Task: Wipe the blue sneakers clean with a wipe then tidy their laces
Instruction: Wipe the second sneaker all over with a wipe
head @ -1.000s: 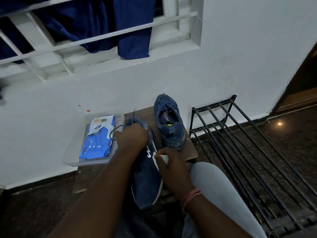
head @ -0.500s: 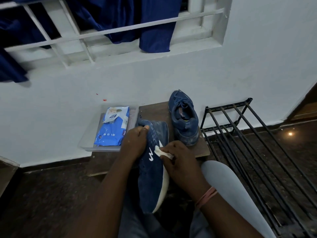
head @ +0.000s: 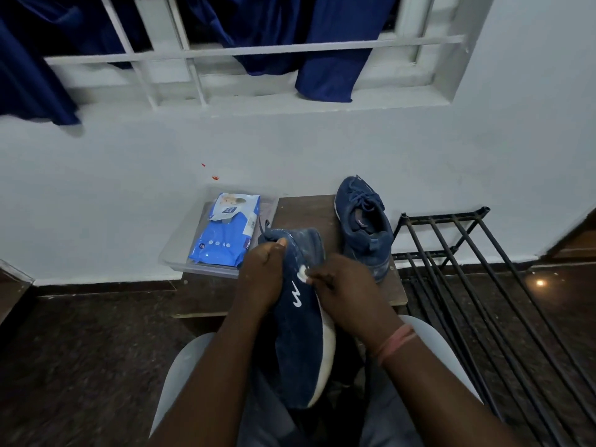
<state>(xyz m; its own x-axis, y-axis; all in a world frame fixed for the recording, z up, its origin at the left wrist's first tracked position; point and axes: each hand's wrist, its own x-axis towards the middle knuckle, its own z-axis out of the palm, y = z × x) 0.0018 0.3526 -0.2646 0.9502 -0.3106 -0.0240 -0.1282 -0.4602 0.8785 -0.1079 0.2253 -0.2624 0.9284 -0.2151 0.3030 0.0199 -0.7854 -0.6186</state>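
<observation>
**Sneaker held over the lap, wipe working its side**

Wall fills the far side of the room, white, with a barred window above and a dark blue curtain hanging through the bars. Below it, right, stands a black metal rack on the dark floor. A small wooden table sits against the wall.

On the table's left edge rests a clear plastic tray holding a blue pack of wipes. On the table's right side lies the second blue sneaker, laces loose, nobody touching it.

The person is seated, knees at the bottom of the view. The first blue sneaker is held up over the lap, tilted on its side, white sole to the right. Left hand grips its upper end, fingers curled round the collar, thumb on top. Right hand pinches a small white wipe against the shoe's side, just above the white logo.

Compared with a second ago, the wipe has moved up the side panel toward the left hand, and the view has tipped down slightly. That suggests wiping of this shoe is in mid-stroke; the other shoe and both sets of laces look yet to be done.
</observation>
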